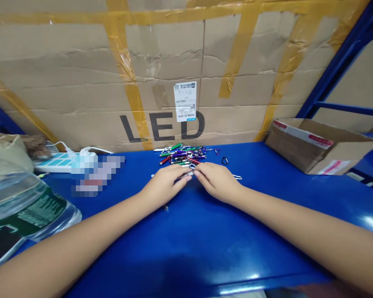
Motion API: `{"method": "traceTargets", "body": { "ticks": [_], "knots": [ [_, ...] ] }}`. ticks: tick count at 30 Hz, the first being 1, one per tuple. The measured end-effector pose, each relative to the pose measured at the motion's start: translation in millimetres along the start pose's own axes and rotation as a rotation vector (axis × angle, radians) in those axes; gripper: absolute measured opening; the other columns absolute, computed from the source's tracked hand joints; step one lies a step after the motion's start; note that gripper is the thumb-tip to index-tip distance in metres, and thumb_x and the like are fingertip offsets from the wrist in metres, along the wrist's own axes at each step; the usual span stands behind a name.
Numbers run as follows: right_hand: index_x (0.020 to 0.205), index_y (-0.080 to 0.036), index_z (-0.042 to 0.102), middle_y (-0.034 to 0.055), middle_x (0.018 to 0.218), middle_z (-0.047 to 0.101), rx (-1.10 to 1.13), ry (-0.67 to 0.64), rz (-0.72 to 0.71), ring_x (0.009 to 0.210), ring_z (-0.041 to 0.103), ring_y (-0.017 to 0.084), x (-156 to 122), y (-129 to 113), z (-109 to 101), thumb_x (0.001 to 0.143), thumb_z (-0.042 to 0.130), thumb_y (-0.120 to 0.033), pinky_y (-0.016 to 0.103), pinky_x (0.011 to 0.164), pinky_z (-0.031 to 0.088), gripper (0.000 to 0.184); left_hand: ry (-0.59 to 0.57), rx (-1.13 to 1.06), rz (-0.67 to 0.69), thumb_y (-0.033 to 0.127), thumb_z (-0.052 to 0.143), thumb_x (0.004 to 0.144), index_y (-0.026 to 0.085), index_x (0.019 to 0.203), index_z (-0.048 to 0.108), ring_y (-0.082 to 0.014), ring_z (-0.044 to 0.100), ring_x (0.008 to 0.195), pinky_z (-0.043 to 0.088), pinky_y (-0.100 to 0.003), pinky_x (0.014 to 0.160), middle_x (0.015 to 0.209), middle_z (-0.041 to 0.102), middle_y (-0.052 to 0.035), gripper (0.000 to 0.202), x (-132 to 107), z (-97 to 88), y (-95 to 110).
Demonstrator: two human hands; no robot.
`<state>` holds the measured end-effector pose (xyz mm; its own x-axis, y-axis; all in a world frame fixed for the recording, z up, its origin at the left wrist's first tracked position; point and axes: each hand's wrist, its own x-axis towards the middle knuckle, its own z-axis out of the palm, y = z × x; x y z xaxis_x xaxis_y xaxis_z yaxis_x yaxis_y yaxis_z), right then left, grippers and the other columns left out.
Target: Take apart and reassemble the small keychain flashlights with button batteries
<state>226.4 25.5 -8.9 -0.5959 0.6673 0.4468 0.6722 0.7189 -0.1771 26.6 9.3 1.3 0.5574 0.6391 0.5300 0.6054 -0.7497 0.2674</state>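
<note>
here, both hands are meeting at the middle of the blue bench [205, 240], fingertips drawn together: the left hand [162, 185] and the right hand [216, 182] are each pinching an end of a small silver piece [188, 175], which is sitting low over the bench top between them. just behind the fingers a pile of small coloured tubes [183, 155] is lying, its near side right at the fingertips and its far side close to the cardboard wall [81, 82] that is closing off the bench's far edge. a black clip [225, 160] is lying just right of the pile, and a tiny dark part [166, 207] is resting beside the left wrist. on the right an open cardboard box [317, 145] is standing well apart from the right hand, with a wide stretch of blue bench showing between. on the left a power strip [54, 162] and a big water bottle [27, 207] are crowding that edge, the bottle lying near the left forearm. the near half of the bench is showing only the two forearms crossing it
</note>
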Motion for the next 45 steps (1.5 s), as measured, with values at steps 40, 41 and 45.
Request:
{"method": "traceTargets", "body": {
  "ticks": [40,41,45],
  "knots": [
    [0.080,-0.017,0.056,0.0061,0.074,0.063,-0.131,-0.073,-0.188,0.063,0.052,0.016,11,0,-21,0.093,0.037,-0.028,0.028,0.059,0.029,0.026,0.089,-0.125,-0.009,0.027,0.056,0.088,0.022,0.100,0.071,-0.0175,0.066,0.088,0.051,-0.030,0.081,0.096,0.073,-0.0031,0.020,5,-5.0,-3],
    [0.078,-0.018,0.054,0.0043,0.072,0.062,-0.010,-0.072,-0.136,0.061,0.051,0.015,11,-2,-20,0.093,0.035,-0.028,0.027,0.059,0.030,0.027,0.105,-0.100,0.019,0.027,0.056,0.088,0.022,0.101,0.070,-0.0180,0.066,0.090,0.051,-0.031,0.082,0.097,0.073,-0.0035,0.020,5,-5.8,-2],
    [0.072,-0.019,0.049,-0.0009,0.059,0.056,0.311,-0.153,0.042,0.055,0.050,0.012,11,-8,-17,0.096,0.025,-0.026,0.024,0.057,0.033,0.035,0.118,-0.027,0.079,0.026,0.054,0.089,0.020,0.100,0.070,-0.0175,0.065,0.089,0.050,-0.031,0.083,0.095,0.073,-0.0041,0.020,5,-6.6,-2]
  ]
}}
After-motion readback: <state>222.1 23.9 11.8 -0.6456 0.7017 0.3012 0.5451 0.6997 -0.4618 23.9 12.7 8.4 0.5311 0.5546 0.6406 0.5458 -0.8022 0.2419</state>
